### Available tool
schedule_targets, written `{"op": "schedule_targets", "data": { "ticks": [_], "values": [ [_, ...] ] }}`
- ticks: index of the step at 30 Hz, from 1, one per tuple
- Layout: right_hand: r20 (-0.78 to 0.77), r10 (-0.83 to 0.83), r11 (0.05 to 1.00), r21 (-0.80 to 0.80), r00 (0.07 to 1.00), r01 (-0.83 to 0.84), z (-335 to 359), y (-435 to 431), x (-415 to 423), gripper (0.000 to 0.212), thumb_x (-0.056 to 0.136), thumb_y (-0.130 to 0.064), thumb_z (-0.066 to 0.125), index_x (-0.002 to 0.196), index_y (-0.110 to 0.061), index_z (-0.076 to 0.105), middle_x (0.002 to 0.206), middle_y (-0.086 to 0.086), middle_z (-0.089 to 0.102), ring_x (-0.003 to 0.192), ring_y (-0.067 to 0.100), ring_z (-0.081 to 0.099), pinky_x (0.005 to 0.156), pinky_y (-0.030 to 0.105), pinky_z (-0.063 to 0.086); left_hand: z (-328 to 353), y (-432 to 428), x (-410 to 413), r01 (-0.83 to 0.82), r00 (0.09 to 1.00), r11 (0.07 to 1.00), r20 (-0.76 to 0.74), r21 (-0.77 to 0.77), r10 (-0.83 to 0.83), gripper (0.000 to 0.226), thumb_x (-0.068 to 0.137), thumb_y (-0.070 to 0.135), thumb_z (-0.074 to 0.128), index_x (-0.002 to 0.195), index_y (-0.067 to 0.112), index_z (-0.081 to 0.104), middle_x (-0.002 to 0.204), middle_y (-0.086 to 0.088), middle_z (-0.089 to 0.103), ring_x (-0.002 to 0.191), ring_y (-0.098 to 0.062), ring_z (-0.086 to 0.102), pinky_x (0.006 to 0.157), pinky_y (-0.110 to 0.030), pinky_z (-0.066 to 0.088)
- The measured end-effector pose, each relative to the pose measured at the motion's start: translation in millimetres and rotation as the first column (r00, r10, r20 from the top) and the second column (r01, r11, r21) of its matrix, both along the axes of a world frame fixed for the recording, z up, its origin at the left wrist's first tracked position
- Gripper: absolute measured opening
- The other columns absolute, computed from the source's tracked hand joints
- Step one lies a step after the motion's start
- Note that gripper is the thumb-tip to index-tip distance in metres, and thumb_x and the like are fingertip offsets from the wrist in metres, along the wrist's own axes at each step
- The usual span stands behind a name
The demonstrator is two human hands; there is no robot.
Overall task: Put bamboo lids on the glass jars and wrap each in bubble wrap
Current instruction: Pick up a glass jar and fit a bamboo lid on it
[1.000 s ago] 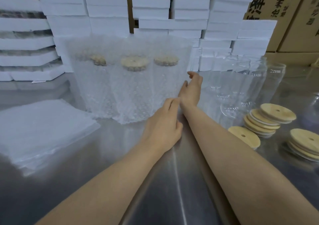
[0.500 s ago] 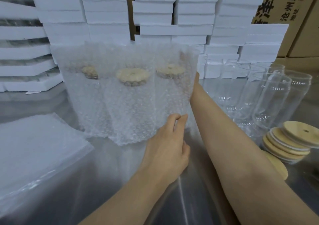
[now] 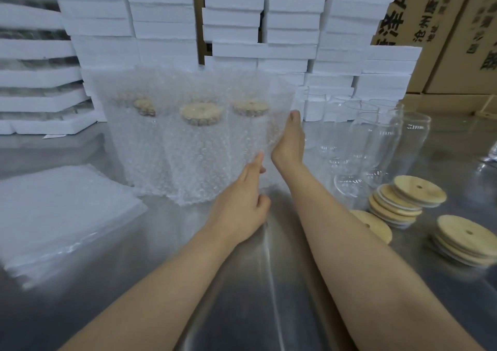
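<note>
Fingers (image 3: 294,120) of the right hand (image 3: 289,140) lie straight along the right edge of the bubble wrap (image 3: 199,157) round the lidded jars (image 3: 250,124) at mid-table; the left hand (image 3: 239,210) presses a forefinger there. Steel table (image 3: 242,297) lies open in front, empty jars (image 3: 376,140) just right.

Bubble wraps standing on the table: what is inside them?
Bamboo lids show through the wraps, near their tops. The jars below them cannot be made out, because the bubbles cover them.

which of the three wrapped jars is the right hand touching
The rightmost wrapped jar; the right hand rests against its side, the other two stand farther left.
</note>
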State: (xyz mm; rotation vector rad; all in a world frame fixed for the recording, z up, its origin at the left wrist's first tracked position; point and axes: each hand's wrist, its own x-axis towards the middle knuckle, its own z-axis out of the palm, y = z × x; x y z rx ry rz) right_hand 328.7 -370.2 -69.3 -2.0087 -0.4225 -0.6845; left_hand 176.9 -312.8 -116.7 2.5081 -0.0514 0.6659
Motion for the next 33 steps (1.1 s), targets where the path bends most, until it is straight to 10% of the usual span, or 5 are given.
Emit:
{"op": "schedule_targets", "data": {
  "ticks": [13, 20, 30, 33],
  "values": [
    [0.374, -0.117, 0.977, 0.210, 0.920, 0.038, -2.4, -72.9, -124.9, 0.025, 0.096, -0.010, 0.054, 0.117, -0.005, 0.065, 0.108, 0.016, 0.056, 0.081, 0.021, 0.059, 0.055, 0.025, 0.037, 10.5, -11.5, -31.9, 0.089, 0.958, 0.996, 0.276, -0.032, -0.076, 0.046, 0.090, 0.020, 0.062, 0.133, 0.011, 0.048, 0.126, 0.000, 0.051, 0.113, -0.011, 0.051, 0.094, -0.037, 0.047],
    [0.616, 0.055, 0.950, 0.210, 0.786, -0.230, 32.6, -75.9, -152.1, 0.022, 0.087, -0.001, 0.062, 0.108, -0.005, 0.068, 0.096, 0.008, 0.056, 0.045, 0.016, 0.041, 0.042, 0.031, 0.036, 11.1, 0.9, -53.7, 0.094, 0.927, 0.966, 0.375, -0.241, 0.003, 0.089, 0.078, 0.049, 0.069, 0.147, 0.015, 0.024, 0.150, 0.000, 0.022, 0.142, -0.013, 0.023, 0.115, -0.023, 0.025],
    [0.626, 0.450, 0.702, 0.192, 0.637, -0.685, 23.1, -51.6, -179.6, 0.069, 0.090, -0.006, 0.048, 0.148, -0.022, 0.014, 0.110, 0.004, 0.055, 0.046, 0.015, 0.043, 0.042, 0.028, 0.037, 17.3, 16.0, -56.9, 0.081, 0.921, 0.905, 0.379, -0.418, 0.093, 0.075, 0.067, 0.031, 0.087, 0.122, 0.012, 0.039, 0.122, 0.000, 0.036, 0.114, -0.009, 0.047, 0.100, -0.013, 0.037],
    [0.570, 0.379, 0.750, 0.272, 0.728, -0.603, 13.2, -45.7, -170.0, 0.070, 0.090, -0.016, 0.046, 0.151, -0.018, 0.011, 0.135, 0.004, 0.041, 0.075, 0.019, 0.055, 0.061, 0.027, 0.048, 19.5, 4.2, -60.0, 0.257, 0.945, 0.714, 0.325, -0.652, -0.044, 0.064, 0.070, 0.037, 0.080, 0.115, 0.018, 0.040, 0.123, 0.000, 0.051, 0.110, -0.007, 0.059, 0.091, -0.021, 0.048]
  ]
}}
